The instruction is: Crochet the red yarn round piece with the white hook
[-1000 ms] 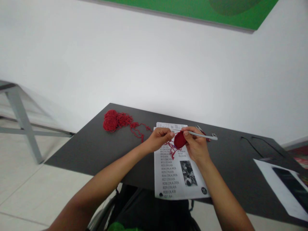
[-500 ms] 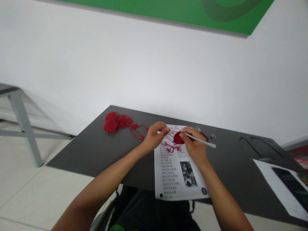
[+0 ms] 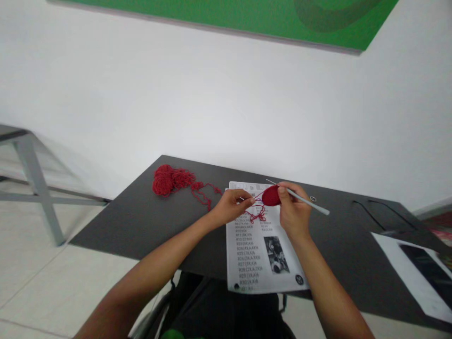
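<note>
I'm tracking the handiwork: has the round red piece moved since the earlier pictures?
Yes: judged against the printed sheet, the round red piece has shifted rightward and slightly up in the view.

Open tabletop [image 3: 151,219] both sides of the printed sheet [image 3: 251,256] — yarn pile [image 3: 165,180] back left, wall [image 3: 212,94] behind

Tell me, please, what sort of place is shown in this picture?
It is an indoor room, perhaps an office or a workroom, though I cannot be sure. A dark table stands by a plain white wall, and the floor has pale tiles.
</note>
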Demonstrator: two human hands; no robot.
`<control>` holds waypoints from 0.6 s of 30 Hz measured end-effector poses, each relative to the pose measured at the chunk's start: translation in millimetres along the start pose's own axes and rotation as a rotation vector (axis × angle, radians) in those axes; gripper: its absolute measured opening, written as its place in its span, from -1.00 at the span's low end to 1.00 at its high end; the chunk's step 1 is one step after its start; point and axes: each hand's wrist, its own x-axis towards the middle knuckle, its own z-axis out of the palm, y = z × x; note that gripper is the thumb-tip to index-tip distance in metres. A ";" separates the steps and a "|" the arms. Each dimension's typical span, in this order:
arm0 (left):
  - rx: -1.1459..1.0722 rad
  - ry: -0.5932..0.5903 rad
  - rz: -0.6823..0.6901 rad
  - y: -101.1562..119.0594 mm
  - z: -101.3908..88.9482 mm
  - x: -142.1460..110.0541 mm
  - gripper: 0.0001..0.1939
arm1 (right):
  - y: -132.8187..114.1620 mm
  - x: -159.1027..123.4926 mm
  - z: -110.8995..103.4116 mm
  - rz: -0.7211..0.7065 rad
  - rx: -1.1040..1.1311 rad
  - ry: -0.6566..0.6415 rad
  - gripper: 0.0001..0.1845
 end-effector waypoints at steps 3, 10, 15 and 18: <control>-0.182 0.028 -0.046 1.4 4.2 -1.5 -0.57 | -1.7 2.4 -1.2 -0.061 -0.055 0.082 -0.68; -0.597 0.039 -0.194 1.9 4.7 3.0 -0.57 | -2.0 -3.5 3.2 0.033 0.013 0.025 -0.68; -0.711 0.025 -0.236 4.1 -0.5 3.1 -0.57 | -7.8 -4.3 2.9 -0.052 -0.009 -0.003 -0.75; -0.391 0.073 -0.109 4.7 -6.2 4.2 -0.51 | -9.7 -3.9 3.0 0.034 0.110 -0.031 -0.74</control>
